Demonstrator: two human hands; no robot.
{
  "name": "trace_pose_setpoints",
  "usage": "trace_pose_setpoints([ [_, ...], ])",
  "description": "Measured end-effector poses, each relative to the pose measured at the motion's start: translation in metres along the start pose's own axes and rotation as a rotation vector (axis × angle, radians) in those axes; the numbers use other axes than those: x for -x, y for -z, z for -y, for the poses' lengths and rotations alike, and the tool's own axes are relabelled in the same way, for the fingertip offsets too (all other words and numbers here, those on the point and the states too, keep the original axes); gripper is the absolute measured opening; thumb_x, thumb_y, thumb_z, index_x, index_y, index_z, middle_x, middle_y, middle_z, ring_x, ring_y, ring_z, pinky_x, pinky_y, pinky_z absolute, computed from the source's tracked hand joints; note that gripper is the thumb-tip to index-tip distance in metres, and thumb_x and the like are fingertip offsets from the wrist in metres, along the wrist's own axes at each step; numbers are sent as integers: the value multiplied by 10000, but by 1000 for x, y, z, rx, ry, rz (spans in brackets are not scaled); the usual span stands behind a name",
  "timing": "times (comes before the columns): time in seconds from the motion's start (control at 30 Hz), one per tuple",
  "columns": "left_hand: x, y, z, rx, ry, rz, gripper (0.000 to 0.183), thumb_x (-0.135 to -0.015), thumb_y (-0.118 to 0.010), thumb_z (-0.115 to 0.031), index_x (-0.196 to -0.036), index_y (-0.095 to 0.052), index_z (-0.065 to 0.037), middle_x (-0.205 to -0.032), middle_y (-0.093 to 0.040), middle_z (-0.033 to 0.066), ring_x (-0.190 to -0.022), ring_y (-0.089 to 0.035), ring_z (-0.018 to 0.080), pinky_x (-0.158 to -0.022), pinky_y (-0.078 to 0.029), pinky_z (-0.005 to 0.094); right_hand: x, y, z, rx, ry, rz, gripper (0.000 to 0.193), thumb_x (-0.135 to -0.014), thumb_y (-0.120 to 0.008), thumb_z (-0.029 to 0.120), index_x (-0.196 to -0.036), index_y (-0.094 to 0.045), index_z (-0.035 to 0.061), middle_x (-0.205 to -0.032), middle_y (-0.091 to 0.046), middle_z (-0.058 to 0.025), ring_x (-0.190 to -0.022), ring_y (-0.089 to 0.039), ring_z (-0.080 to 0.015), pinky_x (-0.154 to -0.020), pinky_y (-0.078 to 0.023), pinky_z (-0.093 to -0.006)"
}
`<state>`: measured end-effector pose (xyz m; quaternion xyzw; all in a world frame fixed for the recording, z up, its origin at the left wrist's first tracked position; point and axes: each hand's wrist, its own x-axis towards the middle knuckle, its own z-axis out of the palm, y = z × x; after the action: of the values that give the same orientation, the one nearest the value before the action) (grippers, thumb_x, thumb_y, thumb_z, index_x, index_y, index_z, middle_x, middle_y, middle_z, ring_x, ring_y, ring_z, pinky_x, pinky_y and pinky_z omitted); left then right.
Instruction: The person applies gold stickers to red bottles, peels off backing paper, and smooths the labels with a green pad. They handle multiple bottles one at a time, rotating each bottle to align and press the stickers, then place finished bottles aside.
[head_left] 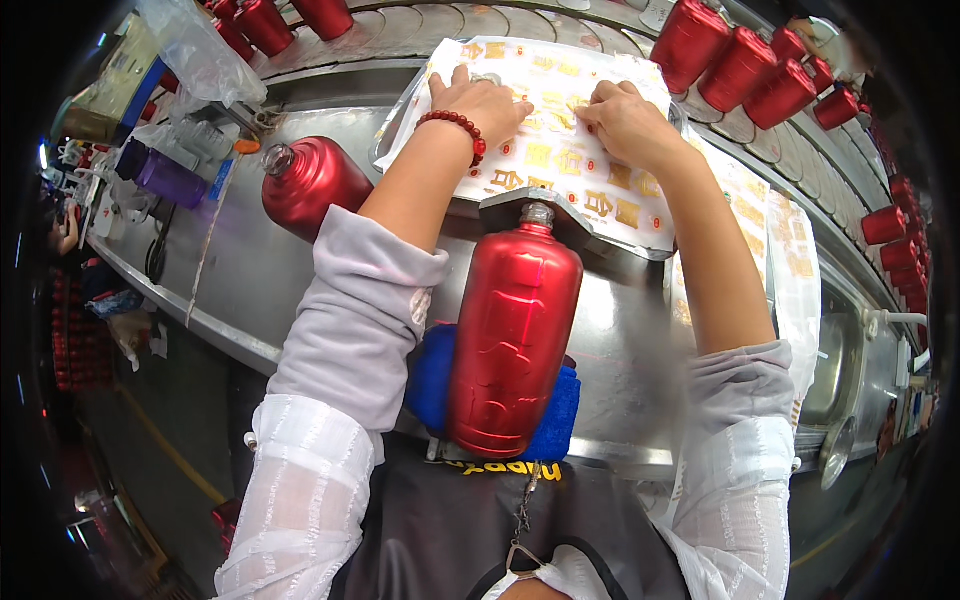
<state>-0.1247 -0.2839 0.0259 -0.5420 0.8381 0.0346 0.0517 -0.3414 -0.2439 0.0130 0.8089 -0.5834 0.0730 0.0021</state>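
Note:
A white sheet of gold character decals (540, 150) lies on a metal tray (381, 150) in front of me. My left hand (485, 108), wearing a red bead bracelet (460, 122), rests on the sheet with its fingers apart. On the sheet's far right part, my right hand (635, 125) has its fingers bent down and drawn together; whatever is between the fingertips is hidden. Between my forearms a red bottle (515, 335) lies with its clear glass neck against a grey metal holder (570, 215) and its body over a blue cloth (555, 410).
Another red bottle (315, 185) lies left of my left forearm. More decal sheets (750, 210) are at the right. Beyond the metal table (260, 270), a slatted conveyor (400, 40) carries several red bottles. A purple bottle (165, 175) stands far left; a sink (830, 375) is far right.

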Motion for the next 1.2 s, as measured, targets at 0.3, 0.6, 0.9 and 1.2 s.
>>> trace_pose_setpoints([
  [0.3, -10, 0, 4, 215, 15, -182, 312, -994, -531, -316, -1165, -738, -157, -1256, -658, 132, -1298, -485, 367, -1091, -339, 548, -24, 6, 16, -39, -22, 58, 322, -901, -620, 104, -1195, -747, 143, -1157, -646, -101, -1133, -562, -315, -944, -516, -399],
  [0.6, -46, 3, -9, 132, 65, -41, 304, -939, -606, -187, -1235, -653, -237, -1406, -508, 108, -1371, -388, 369, -1083, -389, 507, -16, -11, 7, -8, 47, -23, 360, -905, -587, 93, -1224, -731, 178, -1112, -638, -92, -1096, -588, -313, -913, -532, -409],
  [0.9, -50, 7, -10, 101, -40, -29, 193, -883, -634, -203, -1070, -672, -172, -1280, -585, 98, -1301, -461, 356, -1044, -416, 494, -15, -12, 6, 35, -9, -4, 406, -936, -597, 149, -1338, -650, 180, -1198, -610, -124, -1155, -571, -330, -918, -547, -437],
  [1.2, -42, 10, 3, 244, -163, -97, 183, -882, -576, -163, -1043, -645, -110, -1020, -703, 91, -992, -651, 287, -924, -489, 414, -34, -6, 2, -189, -25, 50, 322, -925, -655, 231, -1224, -723, 133, -1232, -612, -155, -1195, -552, -354, -981, -513, -462],
])
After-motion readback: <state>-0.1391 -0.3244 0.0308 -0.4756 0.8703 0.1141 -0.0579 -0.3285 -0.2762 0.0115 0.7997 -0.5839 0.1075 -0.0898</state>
